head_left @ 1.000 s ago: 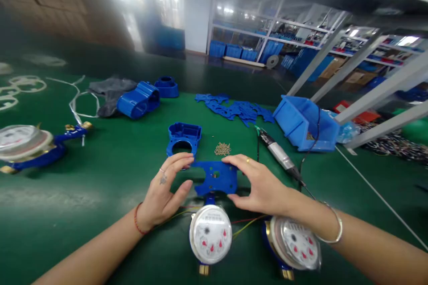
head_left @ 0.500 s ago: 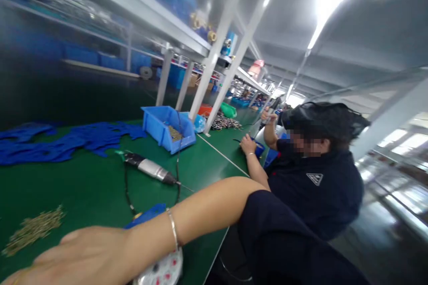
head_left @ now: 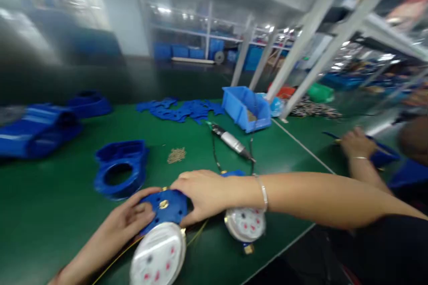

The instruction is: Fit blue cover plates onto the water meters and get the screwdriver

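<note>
Flat blue plate (head_left: 170, 207), smooth, sheet-like, small holes: lies just beyond nr meter (head_left: 158, 254), brass showing mid-plate. L hand (head_left: 135, 220) half-curled, thumb + fingers at plate's L edge; touching, but pinch or press, can't tell. R hand (head_left: 199, 193) part open, thumb apart from fingers, has hold of plate's R side.

Nr meter: round, pale dial, red marks, glossy cover, tilted. Thin yellow wire (head_left: 117, 258) runs off L. 2nd meter (head_left: 245, 223), same build, under R forearm. Beyond: moulded blue housing (head_left: 122, 173), glossy, round opening; loose heap of brass-col. screws (head_left: 176, 155); metal-bodied driver (head_left: 232, 141), blk ends; lt-blue plastic bin (head_left: 247, 109); jagged blue sheets (head_left: 182, 109), piled. Bench (head_left: 187, 136) smooth green.

Vs 1 s ago: plate was held up past meter, L hand clear of it; now lower, both hands on. Vs ½ s ago: view swung back L, plate in sight again. Co-worker's hand (head_left: 357, 142) far R, blurred.
</note>
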`<state>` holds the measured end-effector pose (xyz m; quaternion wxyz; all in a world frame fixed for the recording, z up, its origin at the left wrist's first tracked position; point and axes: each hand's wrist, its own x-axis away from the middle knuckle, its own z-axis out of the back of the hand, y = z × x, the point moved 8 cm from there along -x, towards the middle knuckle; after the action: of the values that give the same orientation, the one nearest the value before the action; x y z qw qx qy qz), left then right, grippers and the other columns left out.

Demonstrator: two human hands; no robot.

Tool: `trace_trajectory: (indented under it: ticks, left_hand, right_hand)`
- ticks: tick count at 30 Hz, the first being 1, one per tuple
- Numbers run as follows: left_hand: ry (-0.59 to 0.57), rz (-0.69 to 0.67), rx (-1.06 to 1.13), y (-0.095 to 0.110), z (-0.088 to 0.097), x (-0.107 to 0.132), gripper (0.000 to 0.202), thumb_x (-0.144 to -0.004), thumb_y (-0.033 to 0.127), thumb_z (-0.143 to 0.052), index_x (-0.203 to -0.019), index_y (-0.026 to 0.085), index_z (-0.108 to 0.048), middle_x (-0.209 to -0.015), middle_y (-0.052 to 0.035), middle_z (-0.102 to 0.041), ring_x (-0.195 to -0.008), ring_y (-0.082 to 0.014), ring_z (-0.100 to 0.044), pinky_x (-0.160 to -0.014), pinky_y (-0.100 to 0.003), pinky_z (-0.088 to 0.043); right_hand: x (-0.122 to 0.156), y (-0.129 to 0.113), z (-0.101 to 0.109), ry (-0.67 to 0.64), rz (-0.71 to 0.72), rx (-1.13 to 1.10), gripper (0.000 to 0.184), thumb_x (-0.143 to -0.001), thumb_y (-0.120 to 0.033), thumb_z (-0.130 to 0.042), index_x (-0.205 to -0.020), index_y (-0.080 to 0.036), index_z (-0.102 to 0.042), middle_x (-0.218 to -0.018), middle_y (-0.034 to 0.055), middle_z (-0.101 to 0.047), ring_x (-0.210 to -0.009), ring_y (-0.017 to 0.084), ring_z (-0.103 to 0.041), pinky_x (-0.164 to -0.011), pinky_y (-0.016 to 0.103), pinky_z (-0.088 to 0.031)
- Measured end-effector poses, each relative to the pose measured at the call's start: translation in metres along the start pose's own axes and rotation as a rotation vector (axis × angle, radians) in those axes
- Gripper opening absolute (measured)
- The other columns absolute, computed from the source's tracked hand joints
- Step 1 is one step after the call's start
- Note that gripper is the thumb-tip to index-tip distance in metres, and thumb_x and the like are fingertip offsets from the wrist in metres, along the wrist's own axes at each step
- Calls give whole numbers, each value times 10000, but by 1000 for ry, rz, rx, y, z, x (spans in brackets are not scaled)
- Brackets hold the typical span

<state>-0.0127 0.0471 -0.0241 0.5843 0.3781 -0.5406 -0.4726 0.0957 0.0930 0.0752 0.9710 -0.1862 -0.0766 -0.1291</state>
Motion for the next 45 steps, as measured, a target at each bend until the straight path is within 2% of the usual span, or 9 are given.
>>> trace_trajectory:
  ticks: [2, 4, 6, 11, 20, 26, 39, 45]
  left_hand:
    - [2, 41, 70, 5, 9, 22, 684, -739, 556, -686, -1250, 180, -431, -712, 11, -527, -642, -137, -512, -568, -222, -417]
    - [-3, 21, 125, 15, 9, 26, 668, -734, 512, -709, -1231, 160, -435, -711, 22, -509, -622, -113, -476, -549, -208, -385]
    - [-8, -2, 158, 21, 6, 22, 645, -736, 480, -716, -1215, 148, -439, -702, 29, -503, -599, -99, -458, -539, -205, -368]
    - [9, 1, 211, 16, 2, 18, 621, -736, 423, -725, -1205, 135, -440, -696, 28, -523, -580, -92, -458, -533, -215, -358]
    - [13, -14, 254, 15, 5, 19, 578, -758, 362, -724, -1202, 126, -438, -671, 41, -520, -553, -77, -466, -514, -200, -346]
    - [-8, 5, 255, 15, 5, 19, 600, -742, 376, -737, -1202, 118, -452, -667, 43, -508, -527, -66, -444, -500, -195, -326]
    - [-1, -10, 204, 16, 6, 19, 575, -740, 402, -723, -1180, 155, -448, -735, 21, -501, -645, -112, -467, -602, -244, -375]
    - [16, -4, 205, 16, 8, 20, 663, -719, 398, -745, -1233, 163, -398, -710, 34, -484, -650, -122, -453, -612, -254, -379]
  right_hand:
    - [-2, 4, -2, 29, 40, -83, 600, -718, -462, -735, -1184, -115, -585, -1012, 119, -648, -916, 256, -616, -786, 348, -490]
    - [-5, 8, -4, 34, 42, -125, 566, -726, -366, -747, -1204, -114, -580, -1065, 132, -631, -978, 265, -599, -851, 366, -473]
    - [-5, 10, -6, 19, 25, -129, 552, -744, -340, -738, -1220, -115, -572, -1087, 136, -616, -1003, 268, -588, -879, 380, -467]
    - [-5, 5, -4, -15, 41, -138, 620, -713, -391, -756, -1231, -113, -559, -1111, 133, -586, -1011, 272, -577, -885, 384, -476]
    - [-6, 7, -8, -42, 19, -115, 609, -741, -395, -738, -1246, -120, -538, -1095, 129, -574, -984, 276, -580, -843, 396, -497]
    - [-9, 9, -9, -57, 24, -98, 640, -738, -410, -753, -1263, -119, -533, -1098, 132, -582, -986, 277, -583, -864, 403, -488]
    - [-7, 7, -9, -42, 30, -35, 646, -754, -436, -718, -1272, -110, -512, -1072, 143, -577, -963, 298, -586, -829, 428, -499]
    - [-7, 5, -8, -30, 37, -1, 650, -754, -440, -711, -1272, -109, -503, -1097, 154, -576, -983, 304, -584, -842, 425, -495]
